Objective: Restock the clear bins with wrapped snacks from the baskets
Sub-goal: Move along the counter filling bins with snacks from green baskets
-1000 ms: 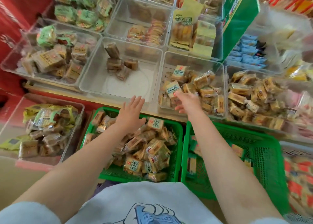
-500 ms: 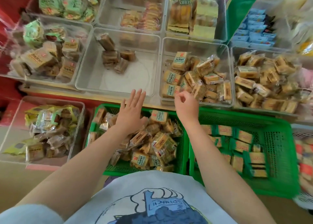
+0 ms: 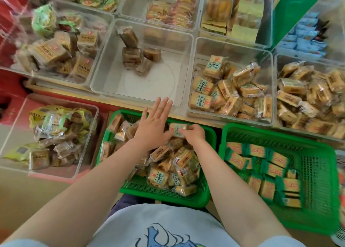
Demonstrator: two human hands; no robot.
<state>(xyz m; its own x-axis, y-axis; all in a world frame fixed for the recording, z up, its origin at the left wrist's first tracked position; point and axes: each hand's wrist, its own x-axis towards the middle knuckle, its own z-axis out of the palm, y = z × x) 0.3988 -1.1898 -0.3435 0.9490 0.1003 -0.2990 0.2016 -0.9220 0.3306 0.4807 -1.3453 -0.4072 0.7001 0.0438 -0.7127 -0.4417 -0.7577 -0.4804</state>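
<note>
My right hand (image 3: 193, 133) fingers pinch a snack (image 3: 177, 129) lying crosswise; the bin (image 3: 231, 47) lies ahead-right of them. Left hand (image 3: 153, 124) hovers flat, fingers straight.

Both bare forearms reach forward; the left hand (image 3: 153, 123) lies flat, fingers straight (slightly spread), while the right hand (image 3: 192, 133) curls, pinching.
</note>
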